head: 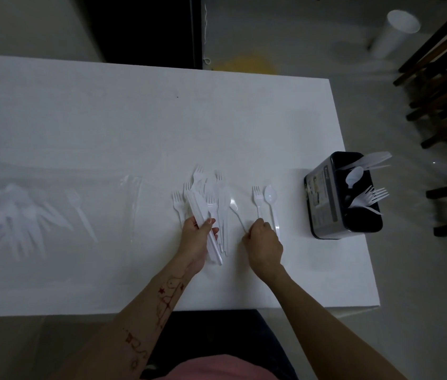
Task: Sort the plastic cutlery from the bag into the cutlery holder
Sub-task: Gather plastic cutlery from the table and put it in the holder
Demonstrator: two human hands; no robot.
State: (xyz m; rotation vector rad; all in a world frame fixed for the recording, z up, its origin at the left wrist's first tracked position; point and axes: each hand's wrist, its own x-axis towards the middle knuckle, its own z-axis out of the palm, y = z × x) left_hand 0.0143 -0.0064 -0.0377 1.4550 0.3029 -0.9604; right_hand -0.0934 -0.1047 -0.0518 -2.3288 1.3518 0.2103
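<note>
One white table (134,119) carries all items. A clear plastic bag (52,220) lies at its left, white cutlery visible inside. A black cutlery holder (326,198) stands at the right edge, already containing spoons and forks. A loose pile of cutlery (216,193) lies at centre. The left hand (196,237) grasps a bundle of white cutlery (200,207). The right hand (264,244), fingers curled, pinches a thin handle beside a single fork (257,200) and spoon (270,194).
</note>
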